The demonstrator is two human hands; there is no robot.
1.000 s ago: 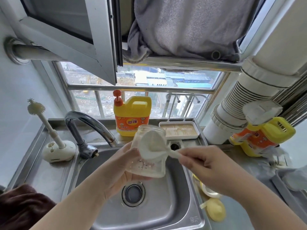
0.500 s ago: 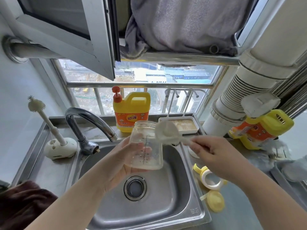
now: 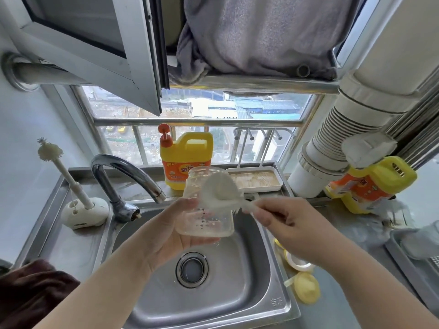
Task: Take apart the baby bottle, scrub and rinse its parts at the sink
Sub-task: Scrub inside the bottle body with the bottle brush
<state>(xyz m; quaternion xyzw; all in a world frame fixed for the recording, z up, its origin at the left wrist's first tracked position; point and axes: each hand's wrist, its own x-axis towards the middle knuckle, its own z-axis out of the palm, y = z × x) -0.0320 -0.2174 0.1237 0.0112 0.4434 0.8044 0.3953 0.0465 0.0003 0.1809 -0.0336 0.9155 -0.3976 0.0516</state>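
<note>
My left hand grips the clear bottle body above the steel sink, its open mouth pointing up and away. My right hand pinches the handle of a white bottle brush, whose round head lies against the outside of the bottle near its mouth. On the counter right of the sink lie the yellow collar ring and the yellow nipple cap. No water runs from the faucet.
A yellow detergent jug stands on the sill behind the sink, a white tray beside it. A small brush in a white stand sits left of the faucet. A second yellow bottle lies at right, a dark cloth at lower left.
The bottle has been turned more upright and lifted slightly. The brush head came out of the bottle mouth and now rests against the bottle's outer wall.
</note>
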